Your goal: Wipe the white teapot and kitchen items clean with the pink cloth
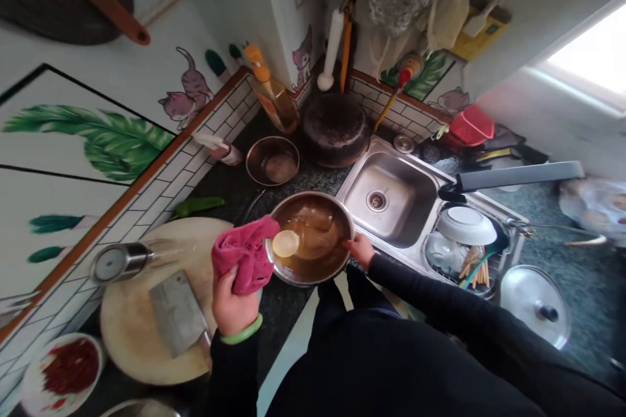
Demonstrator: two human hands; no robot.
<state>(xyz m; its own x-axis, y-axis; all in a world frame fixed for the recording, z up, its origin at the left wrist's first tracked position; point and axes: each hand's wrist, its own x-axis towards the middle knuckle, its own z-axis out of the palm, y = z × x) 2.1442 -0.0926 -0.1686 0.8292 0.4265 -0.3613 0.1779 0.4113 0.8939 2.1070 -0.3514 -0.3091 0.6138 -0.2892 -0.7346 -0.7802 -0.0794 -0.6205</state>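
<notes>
A round metal pot (313,277) with brownish liquid (317,241) inside is at the counter's front edge, left of the sink. In my left hand (235,303) is a bunched pink cloth (247,254), pressed against the pot's left side; the contact under the cloth is hidden. My right hand (360,251) grips the pot's right rim, fingers closed. A pale yellow round patch (285,244) shows inside the pot near the cloth; I cannot tell whether it is an object or a reflection. A green bangle (243,331) circles my left wrist.
A steel sink (391,192) adjoins on the right, with a dish rack (460,251) and a pot lid (535,306) beyond. On the left, a cleaver (178,313) lies on a round chopping board (130,326). Behind stand a smaller pot (272,161) and a dark wok (335,127).
</notes>
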